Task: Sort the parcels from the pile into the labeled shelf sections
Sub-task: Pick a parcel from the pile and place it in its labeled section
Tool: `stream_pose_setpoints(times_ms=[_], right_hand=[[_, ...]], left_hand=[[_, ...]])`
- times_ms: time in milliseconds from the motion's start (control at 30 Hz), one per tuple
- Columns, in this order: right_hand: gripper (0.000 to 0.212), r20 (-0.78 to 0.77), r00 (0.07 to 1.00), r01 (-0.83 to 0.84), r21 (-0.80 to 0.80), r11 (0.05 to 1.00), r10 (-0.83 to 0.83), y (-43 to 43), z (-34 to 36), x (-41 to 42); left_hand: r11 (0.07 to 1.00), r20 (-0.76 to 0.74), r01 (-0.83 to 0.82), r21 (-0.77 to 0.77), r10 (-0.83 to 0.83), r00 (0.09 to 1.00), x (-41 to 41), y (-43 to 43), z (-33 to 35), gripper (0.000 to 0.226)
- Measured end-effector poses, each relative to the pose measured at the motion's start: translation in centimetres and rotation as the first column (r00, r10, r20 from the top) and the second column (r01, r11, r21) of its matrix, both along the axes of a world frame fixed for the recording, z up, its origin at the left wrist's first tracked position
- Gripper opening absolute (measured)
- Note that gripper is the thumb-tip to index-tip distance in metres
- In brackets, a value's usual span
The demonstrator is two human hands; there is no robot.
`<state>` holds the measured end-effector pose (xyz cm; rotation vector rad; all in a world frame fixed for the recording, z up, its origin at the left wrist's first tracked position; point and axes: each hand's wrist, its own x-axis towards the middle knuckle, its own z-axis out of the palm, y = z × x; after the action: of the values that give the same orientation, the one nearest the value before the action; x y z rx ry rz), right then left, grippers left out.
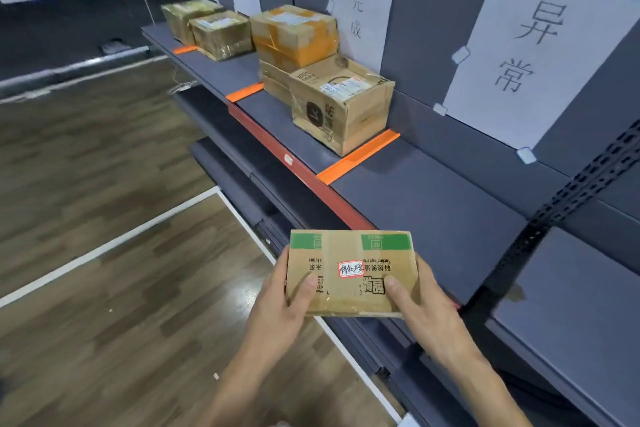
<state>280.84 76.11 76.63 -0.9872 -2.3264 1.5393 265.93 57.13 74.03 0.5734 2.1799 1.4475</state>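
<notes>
Brown cardboard parcel (351, 274) with green bands and a red-bordered sticker: you are gripping it by its two short ends. Your left hand (277, 302) and right hand (426, 305) are each curling round an end, thumbs pressing on the top face. You are holding it in the air at the front edge of the grey metal shelf (433, 215), long axis running left to right across you. The section under the white paper label (533, 48), this side of the orange divider strip (358, 156), is lying ahead and rightward, and your right hand is sitting nearer it. The likely move is a push forward-right.

Wood floor (86, 156) — white tape line (104, 248)
</notes>
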Motion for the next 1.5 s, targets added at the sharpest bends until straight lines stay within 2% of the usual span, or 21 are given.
stream_pose_setpoints(times_ms=[367,533,700,833,933,1067,1200,1333,1500], right_hand=[[0.034,0.020,0.988,-0.155,-0.009,0.988,0.155,-6.5,0.0,-13.4],[0.034,0.028,0.971,-0.237,-0.005,0.972,0.237,-6.3,-0.2,-20.1],[0.044,-0.024,0.952,-0.305,-0.038,0.952,0.304,-4.9,-1.3,-28.2],[0.040,-0.060,0.939,-0.343,-0.054,0.938,0.339,-3.1,-0.9,-34.9],[0.036,-0.058,0.921,-0.387,-0.053,0.920,0.385,-1.5,-0.4,-39.4],[0.041,-0.034,0.909,-0.416,-0.055,0.908,0.415,0.2,-0.1,-44.4],[0.043,-0.045,0.902,-0.432,-0.074,0.899,0.430,0.8,0.2,-48.5],[0.044,-0.019,0.902,-0.431,-0.061,0.900,0.430,0.8,0.0,-53.0],[0.042,-0.020,0.909,-0.418,-0.037,0.908,0.417,-0.4,-0.2,-59.9]], left_hand=[[0.985,-0.058,-0.169,-0.020,0.167,0.984,-10.4,-8.6,1.7,0.041],[0.959,-0.059,-0.283,-0.023,0.281,0.958,-14.8,-9.4,1.7,0.045],[0.935,-0.035,-0.348,-0.061,0.347,0.937,-21.2,-8.9,1.4,0.056],[0.923,-0.038,-0.381,-0.052,0.380,0.924,-26.9,-7.5,1.5,0.044],[0.916,-0.047,-0.399,-0.039,0.397,0.916,-30.6,-6.1,1.9,0.047],[0.896,-0.031,-0.443,-0.022,0.443,0.896,-34.4,-4.9,1.8,0.054],[0.896,-0.003,-0.443,0.006,0.443,0.896,-38.2,-4.0,2.3,0.039],[0.900,0.017,-0.436,0.018,0.435,0.900,-42.7,-4.1,2.3,0.052],[0.909,0.049,-0.412,0.060,0.410,0.911,-50.2,-5.2,1.5,0.056]])
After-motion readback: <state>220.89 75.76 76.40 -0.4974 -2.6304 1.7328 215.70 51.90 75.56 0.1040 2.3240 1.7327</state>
